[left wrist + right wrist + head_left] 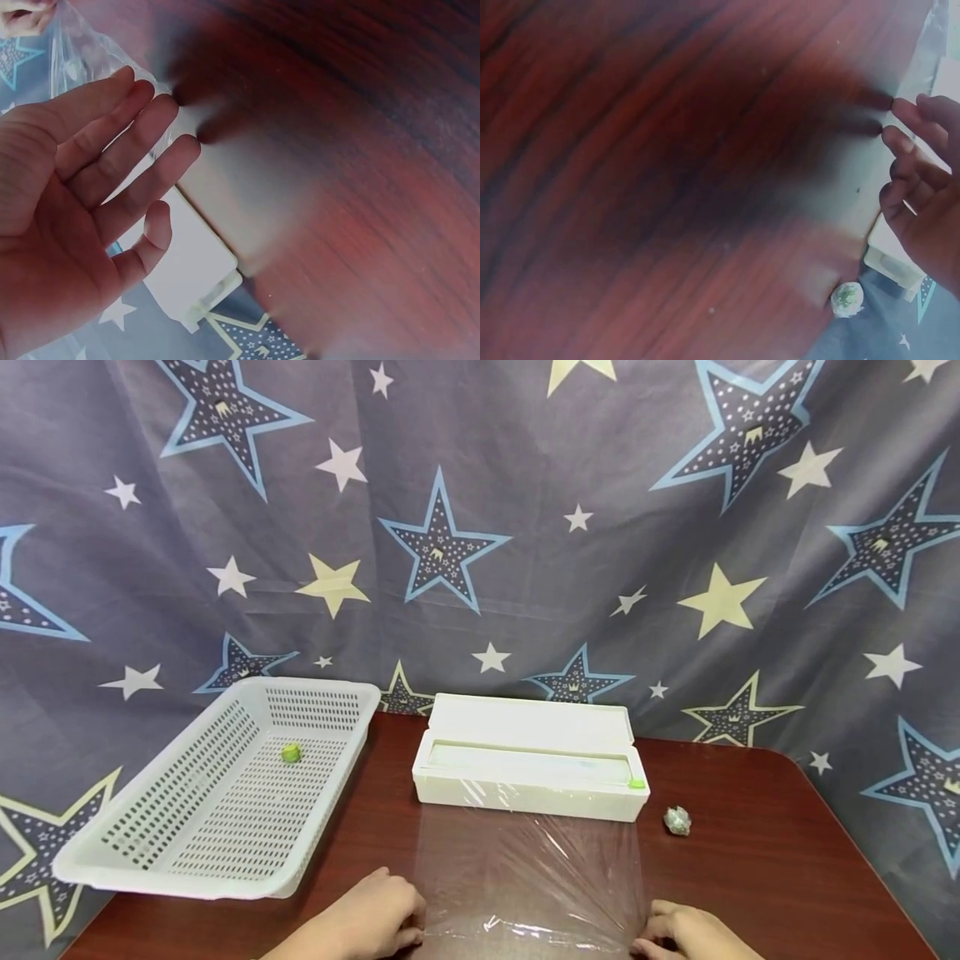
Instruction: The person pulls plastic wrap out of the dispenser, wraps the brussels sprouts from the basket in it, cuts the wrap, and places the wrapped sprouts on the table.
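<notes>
A sheet of clear plastic wrap (525,868) stretches toward me over the dark red table from a white wrap dispenser box (525,797), whose lid (532,720) stands raised at the back. My left hand (372,914) pinches the sheet at its near left corner, thumb against the index finger; the left wrist view shows the other fingers (139,196) loosely bent close over the table. At the near right corner, my right hand (686,933) pinches the wrap's edge between thumb and fingers. A small green piece (637,783) sits at the box's right end.
On the left stands a white perforated plastic basket (303,852) with a small green object (291,752) inside. A crumpled, shiny ball (677,821) lies right of the dispenser box. Behind the table (780,860) hangs a grey curtain (525,610) printed with stars.
</notes>
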Demonstrator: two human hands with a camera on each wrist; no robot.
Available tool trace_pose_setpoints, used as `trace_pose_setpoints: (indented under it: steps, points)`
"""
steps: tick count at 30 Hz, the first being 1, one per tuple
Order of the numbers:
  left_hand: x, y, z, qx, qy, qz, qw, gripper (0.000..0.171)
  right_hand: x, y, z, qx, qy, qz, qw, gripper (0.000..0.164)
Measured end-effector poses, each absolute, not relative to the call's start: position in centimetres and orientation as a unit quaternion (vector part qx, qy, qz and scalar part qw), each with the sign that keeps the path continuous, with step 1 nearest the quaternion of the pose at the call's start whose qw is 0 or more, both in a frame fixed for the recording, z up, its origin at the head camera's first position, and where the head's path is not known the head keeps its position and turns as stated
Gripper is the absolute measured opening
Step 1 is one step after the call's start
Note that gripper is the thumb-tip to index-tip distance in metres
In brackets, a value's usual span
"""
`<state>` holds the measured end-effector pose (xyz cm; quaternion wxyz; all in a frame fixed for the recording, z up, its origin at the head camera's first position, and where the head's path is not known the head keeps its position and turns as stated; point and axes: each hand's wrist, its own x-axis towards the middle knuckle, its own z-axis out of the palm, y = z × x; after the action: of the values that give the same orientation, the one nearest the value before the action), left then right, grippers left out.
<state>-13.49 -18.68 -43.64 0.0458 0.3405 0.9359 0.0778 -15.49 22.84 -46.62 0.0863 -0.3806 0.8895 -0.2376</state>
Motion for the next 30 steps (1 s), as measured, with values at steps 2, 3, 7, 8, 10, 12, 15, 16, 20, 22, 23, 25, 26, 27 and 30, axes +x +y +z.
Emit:
trace_pose_setpoints:
  steps: [2, 3, 7, 8, 10, 12, 15, 16, 20, 22, 23, 25, 26, 27, 30]
  points:
    - [-13.5, -18.6, -43.7, 0.346, 0.935, 0.069, 0.035, 0.021, -15.5, 22.8, -46.9, -0.379, 0.891, -0.24, 0.074, 0.019]
    - [-13.6, -18.6, -43.7, 0.348, 0.935, 0.064, 0.029, 0.021, -15.4, 22.8, -47.0, -0.378, 0.892, -0.241, 0.066, 0.017]
    - [-13.6, -18.5, -44.0, 0.353, 0.935, 0.046, -0.001, 0.024, -15.3, 22.7, -47.6, -0.374, 0.894, -0.246, 0.032, 0.016]
    - [-13.6, -18.5, -44.0, 0.352, 0.935, 0.045, -0.004, 0.026, -15.2, 22.6, -47.7, -0.372, 0.894, -0.248, 0.03, 0.017]
    - [-13.5, -18.4, -44.1, 0.348, 0.937, 0.046, -0.006, 0.026, -15.2, 22.6, -47.8, -0.366, 0.894, -0.258, 0.035, 0.017]
    - [-13.5, -18.4, -44.1, 0.343, 0.938, 0.045, -0.008, 0.027, -15.2, 22.7, -47.9, -0.362, 0.891, -0.269, 0.039, 0.017]
    - [-13.5, -18.3, -44.1, 0.337, 0.94, 0.047, -0.005, 0.026, -15.2, 22.9, -47.9, -0.363, 0.885, -0.287, 0.047, 0.016]
    - [-13.5, -18.4, -44.2, 0.336, 0.94, 0.048, -0.004, 0.027, -15.2, 22.9, -47.9, -0.362, 0.883, -0.294, 0.052, 0.015]
    - [-13.6, -18.5, -44.3, 0.333, 0.941, 0.062, 0.009, 0.027, -15.2, 23.1, -47.8, -0.326, 0.882, -0.325, 0.095, 0.015]
    - [-13.7, -18.6, -44.3, 0.33, 0.941, 0.076, 0.017, 0.027, -15.2, 23.2, -47.7, -0.308, 0.883, -0.337, 0.107, 0.017]
    - [-13.7, -18.7, -44.3, 0.327, 0.941, 0.084, 0.023, 0.027, -15.2, 23.2, -47.7, -0.305, 0.884, -0.337, 0.105, 0.017]
    - [-13.7, -18.7, -44.4, 0.32, 0.942, 0.095, 0.029, 0.028, -15.1, 23.1, -47.8, -0.298, 0.886, -0.339, 0.105, 0.017]
    - [-13.7, -18.7, -44.4, 0.316, 0.943, 0.101, 0.032, 0.028, -15.1, 23.0, -47.8, -0.294, 0.888, -0.338, 0.104, 0.017]
    - [-13.6, -18.7, -44.4, 0.311, 0.944, 0.106, 0.035, 0.029, -15.0, 22.9, -47.8, -0.291, 0.89, -0.337, 0.102, 0.017]
    - [-13.6, -18.7, -44.5, 0.296, 0.949, 0.107, 0.036, 0.028, -15.0, 22.7, -47.8, -0.275, 0.89, -0.346, 0.116, 0.016]
